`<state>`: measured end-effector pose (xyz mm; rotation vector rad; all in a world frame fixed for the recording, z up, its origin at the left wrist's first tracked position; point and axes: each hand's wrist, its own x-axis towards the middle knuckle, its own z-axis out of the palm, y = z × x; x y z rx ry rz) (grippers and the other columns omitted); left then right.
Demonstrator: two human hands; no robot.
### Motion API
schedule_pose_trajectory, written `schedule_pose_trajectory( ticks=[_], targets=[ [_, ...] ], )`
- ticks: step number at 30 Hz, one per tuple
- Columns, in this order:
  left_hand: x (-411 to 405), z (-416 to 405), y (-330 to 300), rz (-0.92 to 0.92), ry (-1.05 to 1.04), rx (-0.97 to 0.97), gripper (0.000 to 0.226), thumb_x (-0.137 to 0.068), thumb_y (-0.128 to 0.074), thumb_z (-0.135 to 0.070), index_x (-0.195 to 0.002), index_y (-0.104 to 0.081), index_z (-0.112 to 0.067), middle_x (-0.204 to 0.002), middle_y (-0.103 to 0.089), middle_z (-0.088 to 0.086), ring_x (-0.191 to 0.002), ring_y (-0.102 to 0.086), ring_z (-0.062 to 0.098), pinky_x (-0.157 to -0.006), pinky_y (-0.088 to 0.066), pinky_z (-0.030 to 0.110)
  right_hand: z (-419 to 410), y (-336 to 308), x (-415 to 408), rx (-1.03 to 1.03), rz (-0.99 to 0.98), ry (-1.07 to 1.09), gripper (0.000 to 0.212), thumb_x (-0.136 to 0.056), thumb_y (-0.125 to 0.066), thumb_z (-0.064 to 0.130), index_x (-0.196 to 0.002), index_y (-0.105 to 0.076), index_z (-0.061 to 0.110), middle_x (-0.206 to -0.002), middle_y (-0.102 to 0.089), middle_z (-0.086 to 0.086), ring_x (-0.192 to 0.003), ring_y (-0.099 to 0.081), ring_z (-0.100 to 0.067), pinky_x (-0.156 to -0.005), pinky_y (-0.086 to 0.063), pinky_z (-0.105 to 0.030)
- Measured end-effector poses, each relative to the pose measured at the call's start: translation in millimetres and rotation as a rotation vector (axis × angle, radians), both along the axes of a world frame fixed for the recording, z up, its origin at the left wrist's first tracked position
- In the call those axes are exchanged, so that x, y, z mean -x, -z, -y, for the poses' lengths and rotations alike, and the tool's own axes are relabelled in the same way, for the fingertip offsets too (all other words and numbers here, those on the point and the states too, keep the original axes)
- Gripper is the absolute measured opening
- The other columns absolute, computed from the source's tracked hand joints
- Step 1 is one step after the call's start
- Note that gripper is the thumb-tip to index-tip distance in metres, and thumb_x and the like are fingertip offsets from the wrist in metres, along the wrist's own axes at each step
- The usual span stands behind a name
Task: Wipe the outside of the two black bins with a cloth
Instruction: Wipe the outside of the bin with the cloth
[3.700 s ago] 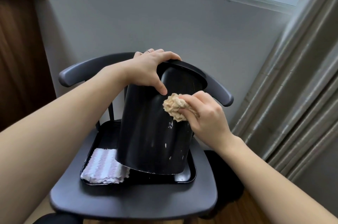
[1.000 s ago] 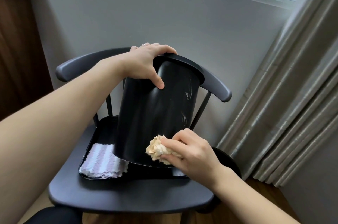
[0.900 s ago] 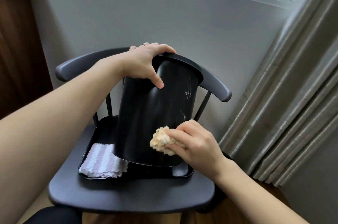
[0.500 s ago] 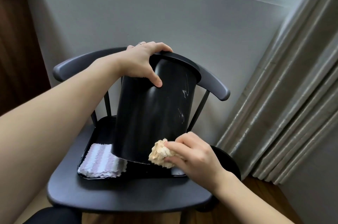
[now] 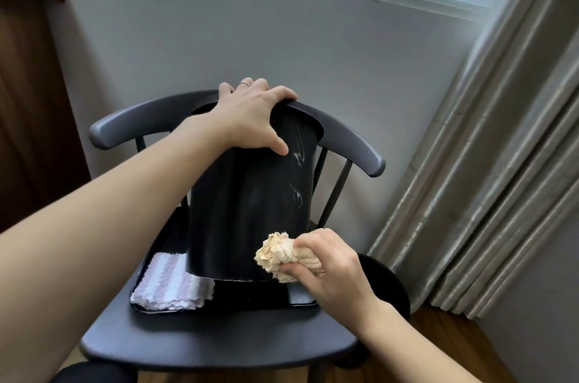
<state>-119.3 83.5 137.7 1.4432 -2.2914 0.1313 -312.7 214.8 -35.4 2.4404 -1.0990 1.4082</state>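
Tall black cylindrical bin (image 5: 250, 213) gripped at rim by left hand (image 5: 250, 116), fingers curled over. Crumpled beige cloth (image 5: 279, 252) pinched by right hand (image 5: 326, 270) fingers, pressed against bin's lower wall.

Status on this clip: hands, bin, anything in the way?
Left hand grips tilted black plastic bin at rim. Right hand presses bunched beige cloth low on bin. Nothing blocking.

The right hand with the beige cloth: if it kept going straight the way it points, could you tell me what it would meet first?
The right hand points left, so its cloth would probably press the bin's lower wall first.
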Motion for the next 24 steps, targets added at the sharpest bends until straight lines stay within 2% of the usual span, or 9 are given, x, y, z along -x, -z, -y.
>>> schedule_pose_trajectory(
  ticks=[7,12,16,20,24],
  targets=[
    [-11.2,-1.5,-3.0,-0.171,0.038,-0.065,0.092,-0.063,-0.091,-0.046,-0.141,-0.044,-0.055,-0.122,-0.048,-0.004,-0.135,-0.034,0.023,-0.111,-0.023,0.043,-3.5,-4.9,0.5,-0.039,0.0,-0.056,0.031,-0.084,-0.076,0.031,-0.09,-0.063,0.003,-0.087,-0.061,-0.003,-0.078,-0.058,-0.022,-0.072,-0.05,-0.03],
    [-9.2,-3.9,-5.4,-0.165,0.075,-0.094,0.091,-0.064,-0.092,-0.044,-0.141,-0.044,-0.055,-0.122,-0.049,-0.005,-0.133,-0.035,0.02,-0.114,-0.024,0.043,-3.3,-2.0,7.9,0.019,-0.206,-0.117,0.02,-0.085,-0.077,0.015,-0.095,-0.066,0.002,-0.089,-0.062,-0.009,-0.077,-0.057,-0.025,-0.071,-0.051,-0.029],
    [-9.4,-3.6,-7.0,-0.146,0.117,-0.121,0.091,-0.066,-0.092,-0.042,-0.141,-0.043,-0.056,-0.116,-0.046,-0.009,-0.13,-0.034,0.018,-0.109,-0.023,0.038,8.1,-19.6,11.1,0.089,-0.361,-0.098,0.009,-0.085,-0.072,0.003,-0.094,-0.07,0.0,-0.085,-0.061,-0.01,-0.073,-0.056,-0.029,-0.067,-0.051,-0.035],
    [-14.4,-4.8,-8.3,-0.158,0.164,-0.163,0.089,-0.069,-0.091,-0.033,-0.139,-0.043,-0.059,-0.12,-0.048,-0.009,-0.126,-0.03,0.013,-0.101,-0.019,0.031,34.6,-58.6,5.3,0.155,-0.203,0.024,0.018,-0.083,-0.076,0.0,-0.101,-0.073,0.001,-0.084,-0.063,-0.012,-0.073,-0.059,-0.032,-0.071,-0.053,-0.039],
    [-15.9,-6.4,-7.8,-0.148,0.164,-0.152,0.089,-0.07,-0.09,-0.033,-0.141,-0.042,-0.058,-0.123,-0.048,-0.008,-0.128,-0.031,0.014,-0.105,-0.02,0.033,44.0,-66.0,-0.2,0.157,-0.107,0.072,0.022,-0.083,-0.077,0.007,-0.103,-0.073,0.001,-0.084,-0.064,-0.012,-0.074,-0.06,-0.032,-0.071,-0.053,-0.042]
  ],
)
